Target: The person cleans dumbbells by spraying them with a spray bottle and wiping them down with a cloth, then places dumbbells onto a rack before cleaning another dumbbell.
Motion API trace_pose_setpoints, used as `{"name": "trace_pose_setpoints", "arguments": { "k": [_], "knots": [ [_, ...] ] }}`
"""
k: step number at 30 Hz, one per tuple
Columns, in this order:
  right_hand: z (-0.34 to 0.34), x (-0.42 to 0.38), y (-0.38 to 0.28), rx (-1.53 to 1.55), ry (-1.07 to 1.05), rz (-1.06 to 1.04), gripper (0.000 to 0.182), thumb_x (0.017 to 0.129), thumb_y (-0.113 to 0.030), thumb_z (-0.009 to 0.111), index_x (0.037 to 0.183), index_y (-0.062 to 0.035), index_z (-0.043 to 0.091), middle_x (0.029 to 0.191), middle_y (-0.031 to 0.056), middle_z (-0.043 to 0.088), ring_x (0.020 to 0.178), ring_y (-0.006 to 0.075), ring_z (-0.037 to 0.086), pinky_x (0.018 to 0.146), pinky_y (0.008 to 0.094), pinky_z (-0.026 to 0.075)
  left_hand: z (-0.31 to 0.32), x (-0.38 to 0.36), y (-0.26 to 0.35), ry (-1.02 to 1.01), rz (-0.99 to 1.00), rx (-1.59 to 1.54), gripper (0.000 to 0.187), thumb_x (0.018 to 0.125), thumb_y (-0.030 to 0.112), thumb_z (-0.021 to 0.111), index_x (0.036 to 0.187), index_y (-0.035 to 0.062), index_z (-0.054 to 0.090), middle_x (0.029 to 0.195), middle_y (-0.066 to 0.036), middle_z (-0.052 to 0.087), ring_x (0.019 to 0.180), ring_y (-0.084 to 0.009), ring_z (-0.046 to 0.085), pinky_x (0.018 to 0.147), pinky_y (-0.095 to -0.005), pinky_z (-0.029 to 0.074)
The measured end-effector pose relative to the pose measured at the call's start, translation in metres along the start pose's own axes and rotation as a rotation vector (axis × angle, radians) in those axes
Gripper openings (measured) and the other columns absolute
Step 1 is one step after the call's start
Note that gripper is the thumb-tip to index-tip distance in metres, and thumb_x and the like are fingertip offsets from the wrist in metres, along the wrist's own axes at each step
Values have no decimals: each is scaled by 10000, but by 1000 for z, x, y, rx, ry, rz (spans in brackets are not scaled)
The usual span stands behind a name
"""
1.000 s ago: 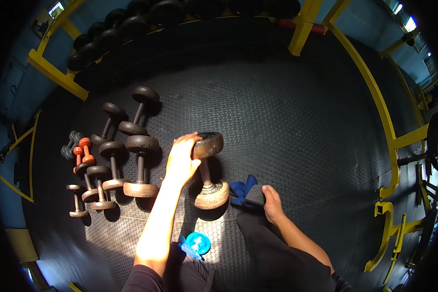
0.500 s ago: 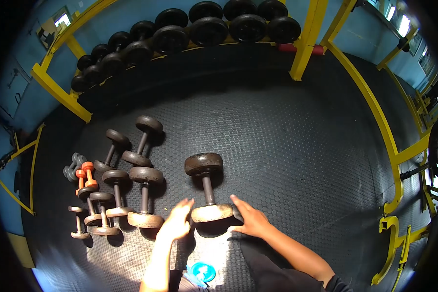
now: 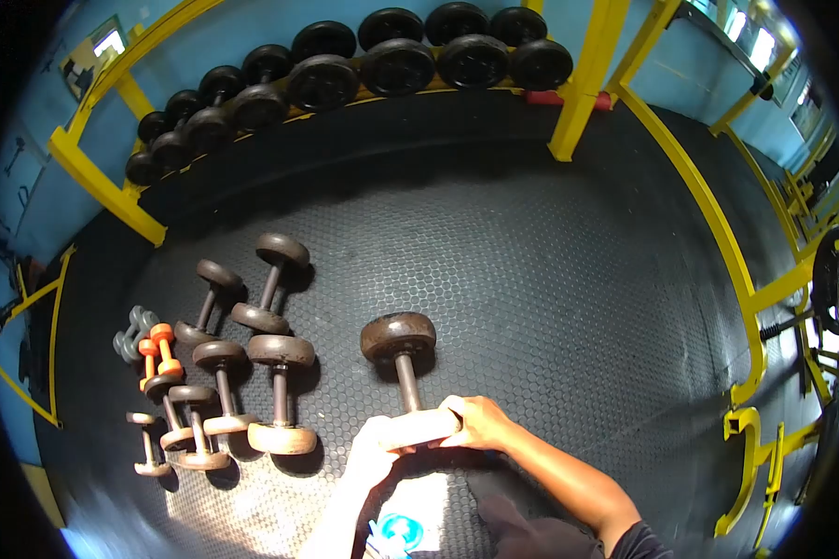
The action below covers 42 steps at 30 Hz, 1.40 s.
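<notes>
A large dark dumbbell (image 3: 398,339) lies on the floor straight ahead, its handle pointing toward me. My left hand (image 3: 375,451) grips the left side of its near weight, washed out by bright sunlight. On the opposite side of that weight, my right hand (image 3: 480,424) is closed around the rim, fingers curling beneath. The near weight looks pale in the sun, and the far one is brown and worn. Left of my left hand stands another big dumbbell (image 3: 281,382), untouched.
Several smaller brown dumbbells (image 3: 223,387) lie to the left, with orange dumbbells (image 3: 164,350) and grey dumbbells (image 3: 138,328) beyond. A yellow rack (image 3: 110,189) holds black dumbbells (image 3: 398,67) along the back wall. Yellow frames (image 3: 704,205) stand at right. A blue object (image 3: 402,531) is below my hands.
Both hands have moved inward from either side and taken hold of the dumbbell's near weight. The view has shifted slightly, so the floor items appear a little lower.
</notes>
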State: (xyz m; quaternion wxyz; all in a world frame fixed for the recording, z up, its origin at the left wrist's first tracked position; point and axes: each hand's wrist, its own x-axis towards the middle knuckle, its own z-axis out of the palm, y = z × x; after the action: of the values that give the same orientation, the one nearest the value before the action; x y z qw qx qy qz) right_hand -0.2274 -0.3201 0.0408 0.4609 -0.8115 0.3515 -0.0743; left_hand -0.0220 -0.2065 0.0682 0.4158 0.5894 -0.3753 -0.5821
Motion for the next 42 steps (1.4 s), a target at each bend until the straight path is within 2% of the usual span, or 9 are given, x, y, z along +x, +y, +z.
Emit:
{"name": "trace_pose_setpoints", "arguments": {
  "k": [3,9,11,19,23,25,30,35,42],
  "knots": [
    [-28,-20,-42,72,-24,63,542,677,-508,828,950,-74,652,838,145,699,807,335,694,744,419,541,4,-33,4,235,177,536,266,828,132,721,1046,-10,664,961,-165,669,918,-271,658,836,-366,511],
    [-10,-19,-27,426,161,363,481,828,-476,716,850,3,683,762,101,695,685,130,623,632,339,487,3,-15,-8,272,75,408,303,960,262,548,1142,36,637,1054,-176,651,1012,-304,636,865,-415,501],
    [-11,-27,-26,496,154,343,475,856,-471,685,863,4,688,754,102,694,693,133,629,639,341,491,-1,-13,-2,130,241,869,304,979,256,491,1140,48,642,1029,-190,645,979,-333,627,850,-431,496],
    [-13,-56,-24,399,364,312,528,813,-473,742,1044,-7,649,961,134,683,872,189,639,776,338,513,38,-90,68,317,226,184,367,965,346,543,1130,37,651,1163,-190,657,1101,-321,618,911,-422,479],
    [-67,-97,-57,370,331,353,649,665,-232,897,1193,-47,569,1222,202,553,1141,257,534,928,379,476,61,-145,90,383,310,149,381,946,364,561,1125,41,654,1141,-190,663,1081,-325,625,900,-421,485],
    [-92,-110,-69,339,287,186,667,665,-149,882,1227,-37,541,1235,186,541,1173,249,515,954,381,468,65,-160,78,437,295,197,388,936,373,570,1122,42,655,1130,-190,666,1071,-327,629,894,-421,488],
    [-144,-122,-146,515,178,-24,213,858,7,594,1070,-13,588,976,51,625,865,104,605,768,251,510,62,-185,17,572,139,314,408,912,395,592,1116,47,658,1103,-190,673,1046,-333,638,880,-421,495],
    [-157,-141,-235,659,201,-204,217,876,-26,560,1091,-49,573,942,15,604,773,75,561,661,224,463,58,-180,-82,656,-151,483,429,889,417,615,1109,52,662,1076,-191,681,1022,-338,647,866,-420,502],
    [-155,-167,-322,203,333,-287,221,864,-79,603,1081,-38,585,951,18,585,852,93,541,778,252,462,69,-174,-162,656,-440,624,461,855,448,646,1100,59,667,1038,-191,691,987,-345,659,846,-420,512]
  ]
}}
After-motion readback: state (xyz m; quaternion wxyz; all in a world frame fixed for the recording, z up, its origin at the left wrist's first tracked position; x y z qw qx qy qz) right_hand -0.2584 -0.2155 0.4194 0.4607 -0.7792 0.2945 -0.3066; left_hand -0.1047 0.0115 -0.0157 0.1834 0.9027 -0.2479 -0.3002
